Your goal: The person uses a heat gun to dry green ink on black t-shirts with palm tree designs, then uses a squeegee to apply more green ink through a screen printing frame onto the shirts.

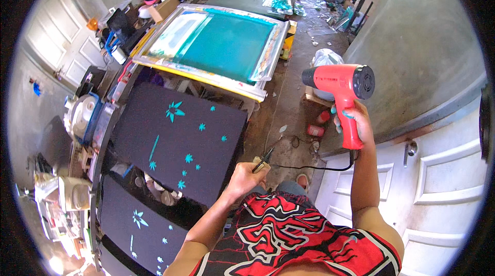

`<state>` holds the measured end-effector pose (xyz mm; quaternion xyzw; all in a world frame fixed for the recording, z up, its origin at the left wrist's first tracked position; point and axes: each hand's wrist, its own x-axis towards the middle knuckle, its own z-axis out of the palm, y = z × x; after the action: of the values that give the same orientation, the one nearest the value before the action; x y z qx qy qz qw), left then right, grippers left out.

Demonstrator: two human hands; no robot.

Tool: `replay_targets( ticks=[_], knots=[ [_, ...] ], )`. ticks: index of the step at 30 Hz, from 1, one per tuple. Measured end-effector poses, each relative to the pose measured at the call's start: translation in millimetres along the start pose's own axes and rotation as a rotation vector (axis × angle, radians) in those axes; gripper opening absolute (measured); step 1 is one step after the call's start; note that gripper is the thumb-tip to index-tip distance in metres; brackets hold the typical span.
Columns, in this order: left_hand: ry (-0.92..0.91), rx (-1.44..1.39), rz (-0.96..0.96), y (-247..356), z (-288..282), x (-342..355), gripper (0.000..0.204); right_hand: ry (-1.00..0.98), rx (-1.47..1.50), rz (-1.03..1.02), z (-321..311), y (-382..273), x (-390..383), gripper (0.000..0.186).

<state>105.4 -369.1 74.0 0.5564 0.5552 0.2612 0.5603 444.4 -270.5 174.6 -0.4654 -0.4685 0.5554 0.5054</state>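
My right hand (pixel 355 121), with teal stains on its fingers, grips a red heat gun (pixel 346 81) upright by its handle, black nozzle pointing left. Its black cord (pixel 330 167) loops down toward my left hand (pixel 247 177). That hand is closed around a dark, slender cord end with a small tan piece, too small to make out exactly. To the left lie black printed panels (pixel 154 121) (pixel 142 240) with teal leaf shapes. Beyond them a framed printing screen (pixel 232 49) coated in teal rests on a yellow-edged support.
A white door (pixel 443 178) and grey wall (pixel 423 44) border my right. A white bag (pixel 327 57) and red containers (pixel 315 130) stand on the cluttered floor (pixel 270 116). Along the left are shelves with tubs (pixel 77 193), another door (pixel 62 23) and a cardboard box (pixel 162 7).
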Motion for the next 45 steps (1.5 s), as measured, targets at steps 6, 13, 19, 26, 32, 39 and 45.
replay_targets(
  ticks=[6, 13, 19, 26, 32, 39, 45],
  knots=[
    [-0.108, 0.053, 0.042, 25, 4, 79, 0.032, 0.179, -0.035, 0.015, -53, 14, 57, 0.043],
    [0.003, 0.154, 0.322, 46, 29, 178, 0.031, 0.095, 0.093, 0.042, -118, 43, 153, 0.041],
    [-0.056, -0.042, 0.218, 90, 65, 289, 0.032, 0.149, -0.136, -0.011, -177, 51, 271, 0.038],
    [0.016, 0.111, 0.305, 166, 98, 422, 0.017, 0.027, -0.17, -0.084, -232, 9, 412, 0.032],
    [0.082, 0.144, 0.457, 215, 111, 524, 0.016, -0.091, -0.178, -0.087, -227, -29, 534, 0.026],
    [0.249, 0.178, 0.611, 261, 104, 659, 0.022, -0.148, -0.444, -0.216, -213, -53, 674, 0.023],
    [0.46, -0.01, 0.498, 292, 71, 743, 0.014, -0.156, -0.646, -0.283, -193, -67, 779, 0.043]
  ],
)
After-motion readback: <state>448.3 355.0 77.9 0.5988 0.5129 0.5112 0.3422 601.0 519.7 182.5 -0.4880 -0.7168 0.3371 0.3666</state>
